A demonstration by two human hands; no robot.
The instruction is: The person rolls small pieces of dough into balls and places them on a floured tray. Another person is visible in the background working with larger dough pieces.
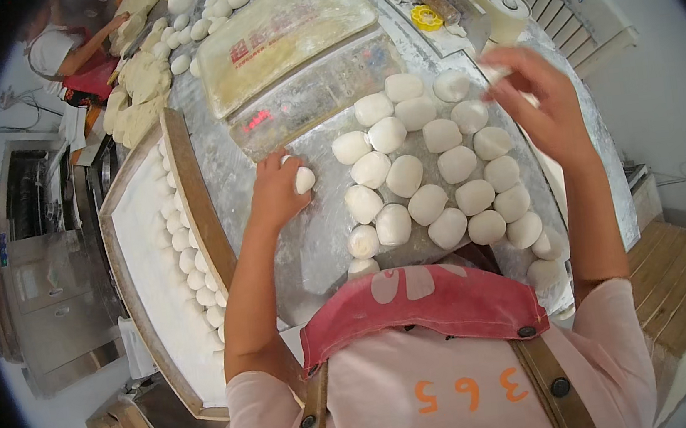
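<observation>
My left hand [276, 194] is closed around a smooth white dough ball [304, 179], which shows between thumb and fingers above the floured metal table [306, 255]. At the table's right side, my right hand [545, 105] hovers, smeared by motion, its fingers bent over the far right edge of a group of dough balls. Some white shows beneath those fingers; whether they grip a ball I cannot tell. Rounded dough balls [404, 176] lie in loose rows between my hands, several touching. The nearest ones are partly hidden by my red apron [420, 306].
Left stands a wooden-rimmed tray [144, 268] with rows of small dough balls. A clear lidded plastic box [292, 44] lies beyond my left hand. Farther back are large dough pieces [141, 81] and another person's arm [95, 44]. A yellow cutter [426, 17] and paper roll [508, 9] sit far right.
</observation>
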